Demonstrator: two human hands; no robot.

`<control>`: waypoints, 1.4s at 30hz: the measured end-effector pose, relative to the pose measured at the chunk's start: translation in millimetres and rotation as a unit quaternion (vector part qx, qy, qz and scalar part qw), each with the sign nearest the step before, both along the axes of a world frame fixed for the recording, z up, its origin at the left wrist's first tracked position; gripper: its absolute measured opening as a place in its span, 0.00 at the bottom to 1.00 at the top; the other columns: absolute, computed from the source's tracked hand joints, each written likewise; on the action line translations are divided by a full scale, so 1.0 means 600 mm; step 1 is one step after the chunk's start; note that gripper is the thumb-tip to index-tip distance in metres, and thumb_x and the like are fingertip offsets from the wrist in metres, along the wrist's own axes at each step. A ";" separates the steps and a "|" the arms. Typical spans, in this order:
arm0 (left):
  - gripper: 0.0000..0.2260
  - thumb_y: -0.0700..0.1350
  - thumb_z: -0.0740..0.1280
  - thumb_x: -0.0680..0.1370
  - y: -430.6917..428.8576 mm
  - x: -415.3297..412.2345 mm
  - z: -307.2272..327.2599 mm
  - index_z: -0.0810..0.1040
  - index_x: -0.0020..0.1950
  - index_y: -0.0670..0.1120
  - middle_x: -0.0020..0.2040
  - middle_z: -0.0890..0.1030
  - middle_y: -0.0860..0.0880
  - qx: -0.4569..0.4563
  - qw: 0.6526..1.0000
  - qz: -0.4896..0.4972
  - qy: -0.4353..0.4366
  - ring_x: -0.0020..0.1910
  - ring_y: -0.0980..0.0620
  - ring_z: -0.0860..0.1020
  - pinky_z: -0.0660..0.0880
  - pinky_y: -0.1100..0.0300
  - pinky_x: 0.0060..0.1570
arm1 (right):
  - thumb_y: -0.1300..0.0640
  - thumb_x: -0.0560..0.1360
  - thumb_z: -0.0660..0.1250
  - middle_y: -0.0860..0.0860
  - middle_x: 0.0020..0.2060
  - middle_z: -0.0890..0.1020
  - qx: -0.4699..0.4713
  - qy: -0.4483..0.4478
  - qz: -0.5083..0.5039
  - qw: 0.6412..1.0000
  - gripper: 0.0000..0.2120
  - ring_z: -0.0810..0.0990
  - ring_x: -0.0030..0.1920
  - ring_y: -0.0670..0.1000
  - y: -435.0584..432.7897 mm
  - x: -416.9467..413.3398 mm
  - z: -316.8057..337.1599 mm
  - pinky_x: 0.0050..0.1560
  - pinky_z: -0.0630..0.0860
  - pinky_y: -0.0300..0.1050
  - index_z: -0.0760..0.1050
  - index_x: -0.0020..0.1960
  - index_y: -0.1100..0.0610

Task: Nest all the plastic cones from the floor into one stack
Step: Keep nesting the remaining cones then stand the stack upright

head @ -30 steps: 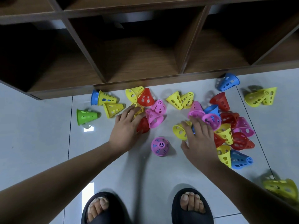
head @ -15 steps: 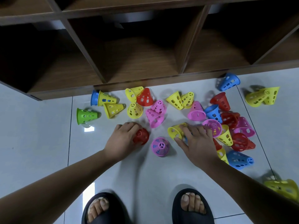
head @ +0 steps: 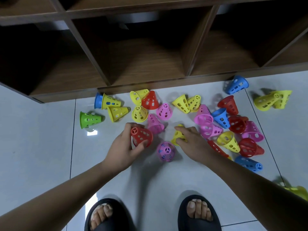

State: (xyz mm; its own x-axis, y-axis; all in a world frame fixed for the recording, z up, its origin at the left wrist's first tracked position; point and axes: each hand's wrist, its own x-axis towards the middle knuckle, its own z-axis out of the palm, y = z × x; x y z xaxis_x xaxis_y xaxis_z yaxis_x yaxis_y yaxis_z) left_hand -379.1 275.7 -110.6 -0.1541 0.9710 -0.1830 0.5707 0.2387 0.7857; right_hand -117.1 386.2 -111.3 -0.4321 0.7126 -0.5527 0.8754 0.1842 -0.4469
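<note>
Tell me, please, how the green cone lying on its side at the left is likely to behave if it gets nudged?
The green cone lies on its side, so it would probably roll in a curve around its narrow end. Its perforated plastic wall suggests it is light and may skid easily on the glossy tiled floor.

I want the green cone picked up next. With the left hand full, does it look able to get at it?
Probably not as it stands: the left hand is closed around a red cone. The floor between it and the green cone is bare, so the path is free, but the hand would need to release first.
</note>
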 end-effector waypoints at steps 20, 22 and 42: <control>0.23 0.56 0.70 0.80 -0.015 0.090 -0.081 0.72 0.73 0.52 0.70 0.77 0.51 0.020 0.957 -0.273 0.095 0.64 0.46 0.77 0.77 0.54 0.63 | 0.46 0.78 0.69 0.42 0.59 0.80 -0.053 0.252 -0.294 0.920 0.32 0.80 0.59 0.49 -0.045 -0.003 0.023 0.62 0.78 0.58 0.63 0.80 0.37; 0.25 0.58 0.70 0.80 -0.009 0.088 -0.089 0.73 0.74 0.51 0.70 0.77 0.50 0.020 0.954 -0.273 0.119 0.62 0.44 0.76 0.77 0.50 0.61 | 0.50 0.81 0.70 0.40 0.61 0.79 -0.029 0.263 -0.244 0.933 0.32 0.80 0.59 0.45 -0.068 -0.012 0.023 0.59 0.79 0.48 0.62 0.81 0.39; 0.20 0.44 0.75 0.76 0.033 0.017 -0.070 0.79 0.67 0.50 0.60 0.77 0.52 0.052 0.986 -0.133 0.085 0.50 0.53 0.79 0.79 0.54 0.46 | 0.48 0.78 0.71 0.43 0.63 0.76 0.152 0.097 0.098 0.979 0.24 0.75 0.63 0.49 -0.071 0.007 -0.032 0.62 0.78 0.49 0.70 0.72 0.45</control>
State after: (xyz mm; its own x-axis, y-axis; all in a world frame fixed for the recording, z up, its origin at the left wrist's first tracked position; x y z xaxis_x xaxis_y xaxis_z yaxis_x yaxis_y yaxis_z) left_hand -369.0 295.4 -152.4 0.0883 0.9934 -0.0736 0.7281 -0.0139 0.6854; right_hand -113.0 343.3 -130.6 -0.6533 0.7236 -0.2225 0.7137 0.4906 -0.4999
